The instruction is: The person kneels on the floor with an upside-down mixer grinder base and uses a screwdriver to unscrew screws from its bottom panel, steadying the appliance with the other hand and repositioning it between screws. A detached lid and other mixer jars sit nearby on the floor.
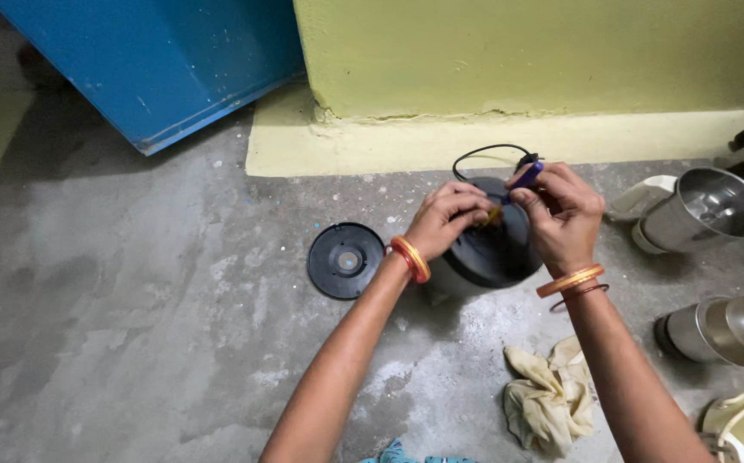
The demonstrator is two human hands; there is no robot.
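A purple-handled screwdriver [525, 177] was held tight in the right hand [563, 214], tip down on the black mixer base [493, 253]. The base was steadied under the closed left hand [449, 216]. A screw was likely being worked; slow, straight turning was needed.

Bare concrete floor [132, 300] lay open leftward; steel jars [706, 210] and a cloth [552, 394] crowded the right.

Black appliance base [492, 253]: smooth plastic with a dull sheen. Detached round cover [346, 260]: matt black plastic. Two jars [704, 210] [723, 330]: polished steel, reflective inside. Rag [550, 396]: soft, crumpled cream cloth. Floor [132, 326]: rough, mottled grey cement. Wall [543, 51]: matt, chipped yellow-green paint. Bangles [411, 259]: glossy orange plastic.
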